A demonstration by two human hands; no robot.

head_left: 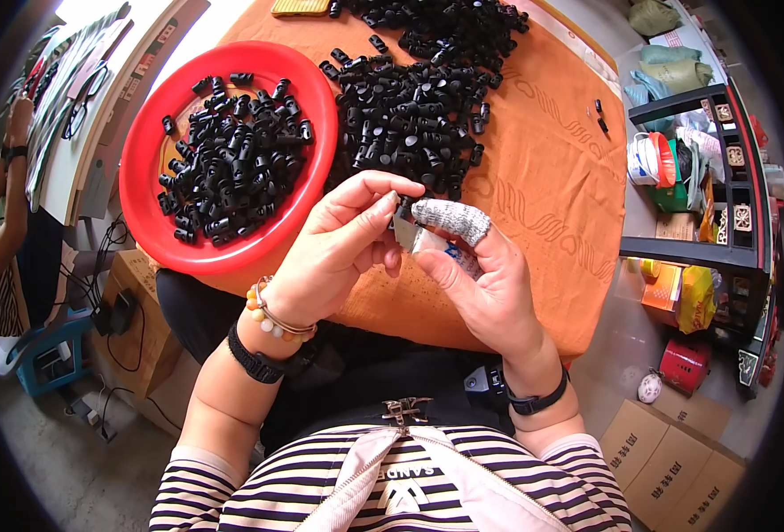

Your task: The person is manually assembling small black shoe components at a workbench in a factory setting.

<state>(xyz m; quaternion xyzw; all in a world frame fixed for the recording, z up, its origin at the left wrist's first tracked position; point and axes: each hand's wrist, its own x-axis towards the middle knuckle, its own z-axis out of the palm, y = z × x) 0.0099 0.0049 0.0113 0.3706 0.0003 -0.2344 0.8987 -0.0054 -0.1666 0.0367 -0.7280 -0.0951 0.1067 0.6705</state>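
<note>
My left hand (343, 230) is closed in a pinch above the table's near edge, its fingertips on a small black plastic piece (404, 207) that looks like a cord lock, mostly hidden by fingers. Facing it, my right hand (490, 279) is closed round a short flat metal blade (405, 232) with a white wrapped grip. A grey knitted finger sleeve (452, 218) covers the right index finger, which reaches over the black piece. Beyond my hands lies a heap of similar black cord locks (410, 133). To the left, a round red tray (135, 195) holds many more.
An orange patterned cloth (543, 177) covers the table, with a few loose black bits (601, 120) at its right. A black shelf (693, 250) with bags and boxes stands right, above cardboard boxes (667, 465). At far left, another person's arm (11, 177) shows beside a pale table.
</note>
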